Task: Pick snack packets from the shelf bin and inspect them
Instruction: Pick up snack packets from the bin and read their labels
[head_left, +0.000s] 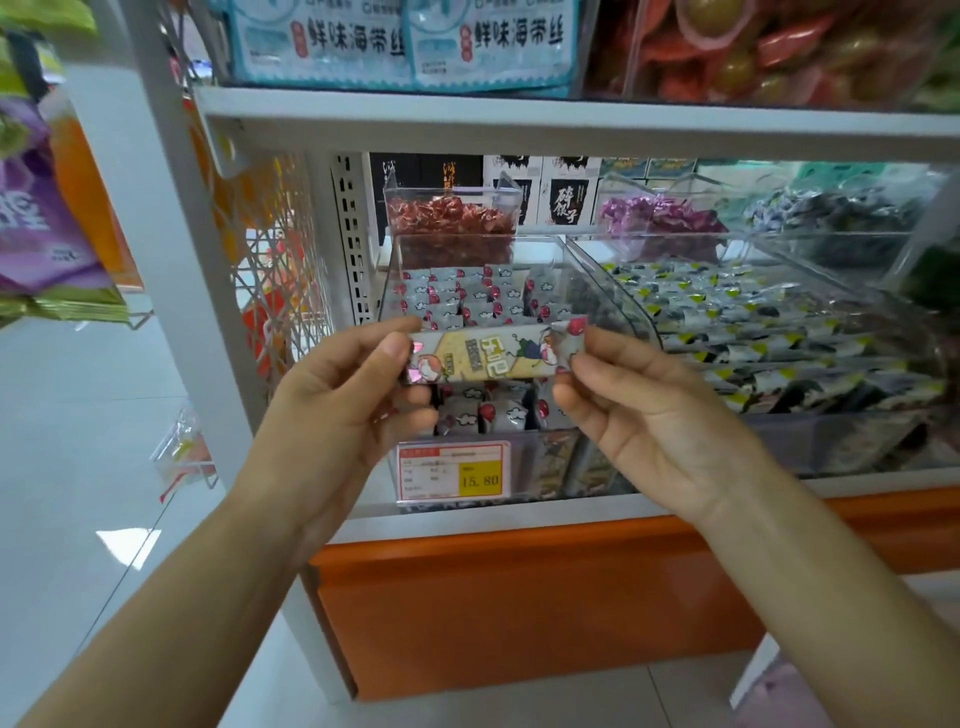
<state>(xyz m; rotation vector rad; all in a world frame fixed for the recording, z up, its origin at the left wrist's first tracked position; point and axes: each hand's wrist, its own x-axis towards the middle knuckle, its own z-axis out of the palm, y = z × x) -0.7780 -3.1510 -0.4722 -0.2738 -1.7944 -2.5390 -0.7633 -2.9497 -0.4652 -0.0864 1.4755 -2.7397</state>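
A long snack packet (493, 353), grey and cream with cartoon print, is held level in front of a clear shelf bin (597, 291). My left hand (358, 395) pinches its left end between thumb and fingers. My right hand (639, 400) pinches its right end the same way. Behind the packet, the bin holds several more packets (467, 296) of the same grey kind with red marks, stacked in rows.
A price tag (451, 472) reading 15.80 hangs on the bin's front. To the right, another clear bin (779, 332) holds black-and-yellow packets. Bins of red (452, 218) and purple (654, 215) sweets stand behind. An upper shelf (519, 122) overhangs; an orange base (519, 597) lies below.
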